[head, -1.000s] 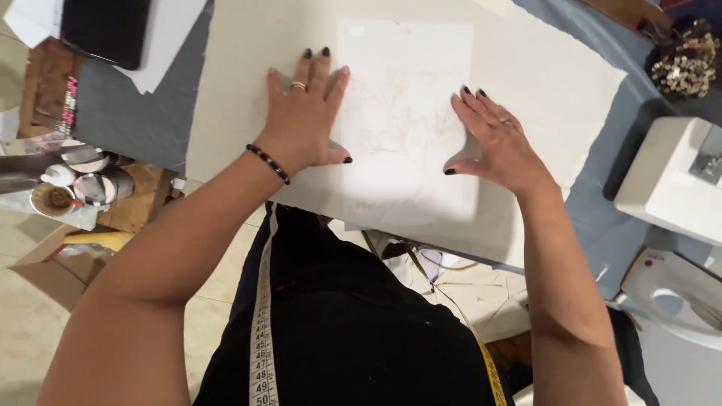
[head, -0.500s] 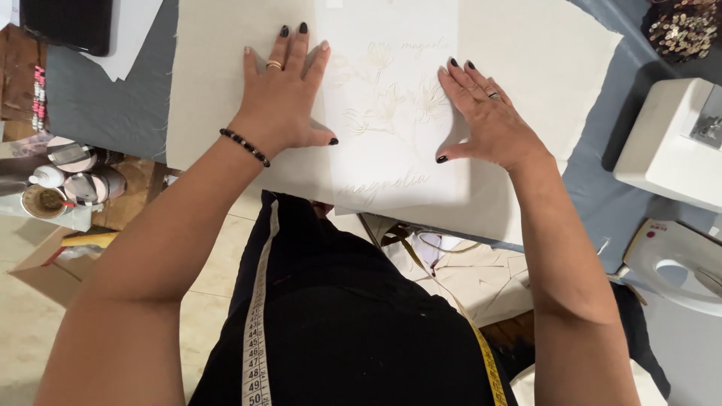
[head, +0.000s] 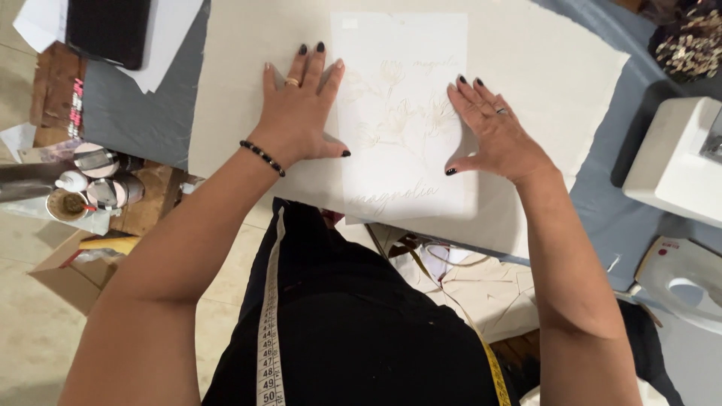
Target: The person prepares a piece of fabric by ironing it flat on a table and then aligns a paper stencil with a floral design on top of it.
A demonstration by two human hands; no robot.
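Pressing flat with both palms, you have the thin translucent sheet with a faint flower line drawing (head: 402, 113) already laid on the cream rectangular fabric panel (head: 541, 68). Your left hand (head: 301, 113) lies open, fingers spread, on the sheet's nine o'clock edge; your right hand (head: 496, 135) lies open on its three o'clock edge. Neither grips anything. The sheet looks placed and smooth; no fixing or tracing shows yet. Underneath is a grey cloth-covered table (head: 143, 120). At three o'clock sits a white boxy machine (head: 677, 162), at eleven o'clock a black flat case on white paper (head: 105, 26), at eight o'clock a tiled floor (head: 30, 346).
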